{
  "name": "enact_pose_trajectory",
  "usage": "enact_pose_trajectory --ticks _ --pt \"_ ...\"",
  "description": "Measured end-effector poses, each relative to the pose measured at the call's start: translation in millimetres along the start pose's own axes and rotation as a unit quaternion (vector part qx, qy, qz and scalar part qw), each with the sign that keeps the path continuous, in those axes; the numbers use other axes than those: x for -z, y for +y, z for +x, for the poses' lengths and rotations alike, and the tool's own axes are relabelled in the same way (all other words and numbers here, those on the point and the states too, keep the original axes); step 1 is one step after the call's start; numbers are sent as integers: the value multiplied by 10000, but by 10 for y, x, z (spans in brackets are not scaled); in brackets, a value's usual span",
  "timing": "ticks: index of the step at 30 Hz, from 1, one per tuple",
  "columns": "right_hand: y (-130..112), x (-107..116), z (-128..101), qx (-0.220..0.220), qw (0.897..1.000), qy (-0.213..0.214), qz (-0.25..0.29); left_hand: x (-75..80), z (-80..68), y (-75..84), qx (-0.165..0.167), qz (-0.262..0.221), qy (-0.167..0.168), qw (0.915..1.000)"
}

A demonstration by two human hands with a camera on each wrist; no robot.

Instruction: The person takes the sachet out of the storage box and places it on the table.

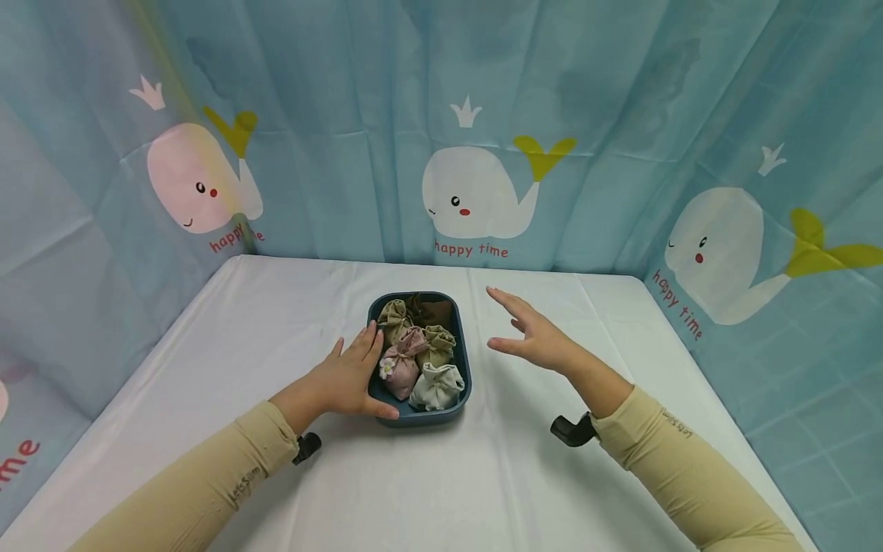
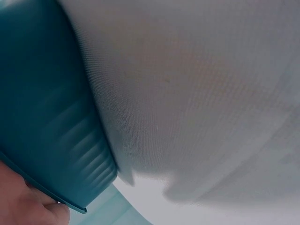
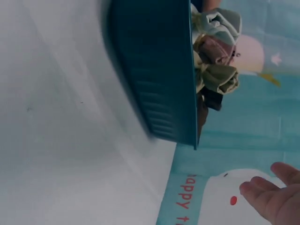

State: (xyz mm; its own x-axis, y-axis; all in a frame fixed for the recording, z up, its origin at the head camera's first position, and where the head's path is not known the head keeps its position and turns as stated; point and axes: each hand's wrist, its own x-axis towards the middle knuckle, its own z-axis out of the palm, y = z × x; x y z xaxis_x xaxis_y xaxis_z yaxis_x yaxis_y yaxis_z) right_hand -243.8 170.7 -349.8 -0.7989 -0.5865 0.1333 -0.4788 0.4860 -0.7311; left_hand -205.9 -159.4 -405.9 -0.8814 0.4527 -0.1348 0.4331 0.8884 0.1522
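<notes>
So from where I'm sitting, my left hand (image 1: 348,376) is laid against the left wall of the blue tub (image 1: 461,360), fingers pretty straight along the rim and the thumb tucked round the near corner, more pressing than clamping. The forearm comes in low over the white table (image 1: 276,307). The tub is just to the inside of that hand, stuffed with little cloth pouches (image 1: 421,356). My right hand (image 1: 534,333) hovers off the tub's right side, not touching it, palm turned inward, fingers spread and relaxed, holding nothing. Whale curtain (image 1: 483,192) hangs beyond both hands.
</notes>
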Motion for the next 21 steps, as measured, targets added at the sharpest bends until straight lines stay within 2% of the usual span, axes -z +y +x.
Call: enact_pose_trajectory --ticks 12,21 --pt "-3 -145 -28 257 9944 -571 848 -17 18 -16 -15 50 6 10000" --pt "11 -300 -23 468 9889 -964 1027 -39 21 -20 -36 -14 18 10000"
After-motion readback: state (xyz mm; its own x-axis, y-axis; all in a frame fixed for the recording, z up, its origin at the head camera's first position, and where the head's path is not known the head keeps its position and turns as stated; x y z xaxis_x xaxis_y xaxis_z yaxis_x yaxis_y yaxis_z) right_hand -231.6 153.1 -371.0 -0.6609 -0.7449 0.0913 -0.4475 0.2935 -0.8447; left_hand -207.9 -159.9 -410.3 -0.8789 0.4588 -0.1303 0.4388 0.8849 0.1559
